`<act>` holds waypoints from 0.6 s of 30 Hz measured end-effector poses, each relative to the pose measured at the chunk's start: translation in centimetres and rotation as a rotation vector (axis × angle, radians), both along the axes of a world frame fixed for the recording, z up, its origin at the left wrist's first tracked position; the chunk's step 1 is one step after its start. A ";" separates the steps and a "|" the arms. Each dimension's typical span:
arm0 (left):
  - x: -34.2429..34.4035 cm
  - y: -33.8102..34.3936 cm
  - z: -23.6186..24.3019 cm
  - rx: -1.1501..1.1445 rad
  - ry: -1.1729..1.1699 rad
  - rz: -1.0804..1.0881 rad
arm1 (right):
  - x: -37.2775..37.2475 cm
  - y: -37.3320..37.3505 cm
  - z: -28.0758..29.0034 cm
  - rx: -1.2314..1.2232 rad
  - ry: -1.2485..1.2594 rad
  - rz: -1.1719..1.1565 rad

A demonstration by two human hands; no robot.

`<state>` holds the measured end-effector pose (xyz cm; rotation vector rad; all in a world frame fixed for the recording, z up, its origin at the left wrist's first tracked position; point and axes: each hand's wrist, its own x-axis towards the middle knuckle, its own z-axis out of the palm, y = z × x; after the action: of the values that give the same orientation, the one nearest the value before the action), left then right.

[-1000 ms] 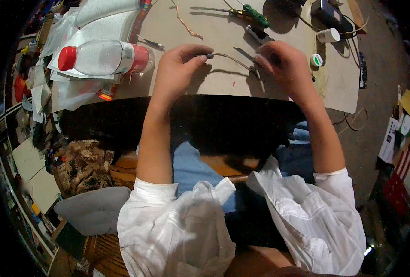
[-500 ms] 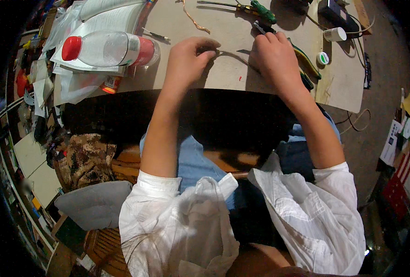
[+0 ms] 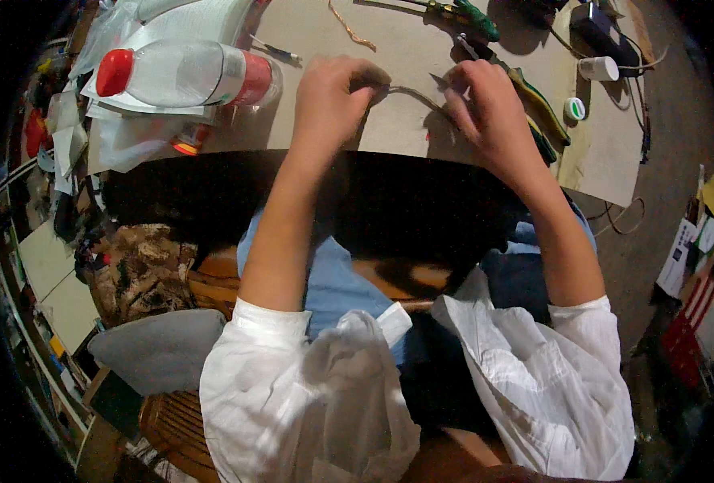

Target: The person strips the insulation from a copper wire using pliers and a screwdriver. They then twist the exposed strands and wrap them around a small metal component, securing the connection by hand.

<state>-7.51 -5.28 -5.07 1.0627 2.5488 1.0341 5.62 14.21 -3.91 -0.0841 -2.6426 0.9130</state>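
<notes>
1. Both hands have drawn closer together over the last second. They were spread apart on the table (image 3: pixel 421 121); now only a short arc of wire (image 3: pixel 411 93) spans the gap between them.
2. The left hand (image 3: pixel 334 101) is curled shut, fingertips pinching the wire's near end.
3. The right hand (image 3: pixel 489 109) is also closed, fingers bent onto the other end; how firm the grip is I cannot tell.
4. The wire sits between the two hands, just above the table, more bowed than before.
5. My reading: the work has gone from stretching the wire to bending or twisting it.
6. Left of the left hand lies a bottle (image 3: pixel 184 74); beyond the right hand, a screwdriver (image 3: pixel 461 10) and pliers (image 3: pixel 534 97).
</notes>
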 end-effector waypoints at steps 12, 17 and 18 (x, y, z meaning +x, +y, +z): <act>1.2 -0.1 1.0 0.141 -0.220 0.109 | 0.2 -2.9 0.9 -0.435 -0.374 0.107; 1.0 -0.6 0.6 0.133 -0.153 0.051 | 0.3 -3.4 1.0 -0.317 -0.404 0.156; 0.9 -0.6 0.6 0.117 -0.132 0.040 | 0.4 -3.5 1.0 -0.339 -0.355 0.152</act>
<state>-6.58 -5.89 -4.47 0.9411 2.4399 1.2343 5.99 10.70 -2.94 -0.1401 -2.8083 1.5177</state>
